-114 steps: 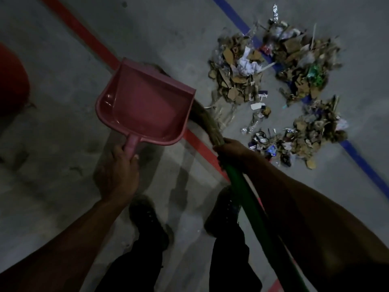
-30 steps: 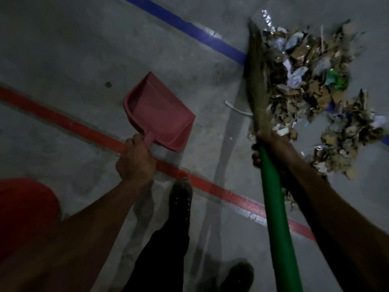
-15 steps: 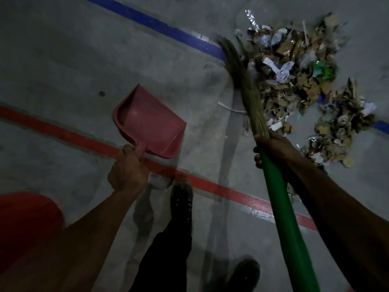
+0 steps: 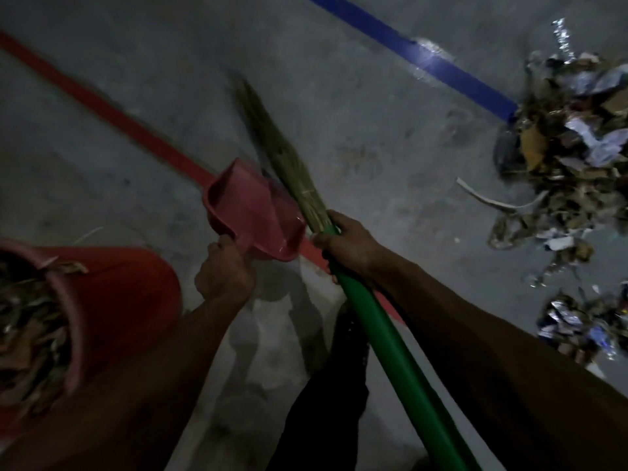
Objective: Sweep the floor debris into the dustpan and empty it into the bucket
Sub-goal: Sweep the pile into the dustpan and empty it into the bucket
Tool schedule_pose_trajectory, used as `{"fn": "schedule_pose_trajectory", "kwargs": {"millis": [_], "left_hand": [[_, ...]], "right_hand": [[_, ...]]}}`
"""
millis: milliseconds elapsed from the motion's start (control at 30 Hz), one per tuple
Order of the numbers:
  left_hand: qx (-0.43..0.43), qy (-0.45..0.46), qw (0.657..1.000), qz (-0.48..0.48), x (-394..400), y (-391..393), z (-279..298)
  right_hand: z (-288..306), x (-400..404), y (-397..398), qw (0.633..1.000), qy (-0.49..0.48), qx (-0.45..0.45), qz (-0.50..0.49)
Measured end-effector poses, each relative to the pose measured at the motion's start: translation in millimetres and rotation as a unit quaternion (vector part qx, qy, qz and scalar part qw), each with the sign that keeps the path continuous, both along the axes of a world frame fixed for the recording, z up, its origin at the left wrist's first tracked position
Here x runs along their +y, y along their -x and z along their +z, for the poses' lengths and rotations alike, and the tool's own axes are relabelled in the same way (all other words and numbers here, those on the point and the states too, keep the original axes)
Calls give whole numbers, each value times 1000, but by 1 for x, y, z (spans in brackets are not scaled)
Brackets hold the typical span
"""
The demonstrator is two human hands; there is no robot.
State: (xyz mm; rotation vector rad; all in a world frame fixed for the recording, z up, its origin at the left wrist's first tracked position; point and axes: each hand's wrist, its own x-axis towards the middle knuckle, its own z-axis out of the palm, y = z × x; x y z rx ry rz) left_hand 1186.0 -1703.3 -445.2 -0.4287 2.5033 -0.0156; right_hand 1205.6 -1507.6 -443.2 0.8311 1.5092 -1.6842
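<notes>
My left hand (image 4: 226,271) grips the short handle of an empty pink dustpan (image 4: 253,212), held above the grey floor over the red line. My right hand (image 4: 346,243) holds the broom (image 4: 289,158) where its green handle meets the straw bristles; the bristles point up and left, just beside the dustpan's right edge. A red bucket (image 4: 125,294) stands at the lower left with scraps of debris inside. The debris pile (image 4: 571,161) of cardboard bits, paper and foil lies on the floor at the far right, and a smaller heap (image 4: 584,324) lies below it.
A red floor line (image 4: 112,113) runs diagonally from the upper left under the dustpan. A blue line (image 4: 421,59) crosses the top toward the pile. A white strip (image 4: 489,202) lies left of the pile. My dark trouser leg (image 4: 326,402) is at the bottom middle.
The broom has swung left, away from the debris pile, to sit beside the dustpan. The view has shifted left, so the bucket's open top shows and the pile sits at the right edge.
</notes>
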Motion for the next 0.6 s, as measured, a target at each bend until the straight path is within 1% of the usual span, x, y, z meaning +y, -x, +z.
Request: {"fn": "schedule_pose_trajectory", "kwargs": {"millis": [67,133,200,267,367,467,533,600], "left_hand": [[-1,11,1000,-1,-9,4,-2],[0,11,1000,-7,-15,5,-4],[3,4,1000,-12,-17,6,-5],[3,-10,1000,-11,-13,8,-4],[2,-36,999,-17,-2,9,-1],[15,-54,998,-37,17,9,0],[28,-67,996,-56,32,9,0],[39,-100,991,-78,51,8,1]], "right_hand": [[-23,-12,16,999,-22,0,35],[-41,-8,26,998,-43,-20,30],[-54,11,29,996,-27,-64,-57],[-57,39,25,983,-6,-98,-156],[-55,88,3,959,6,-125,-256],[-51,135,-26,936,7,-140,-324],[-46,160,-48,925,-2,-145,-350],[-34,180,-70,918,-24,-148,-366]]}}
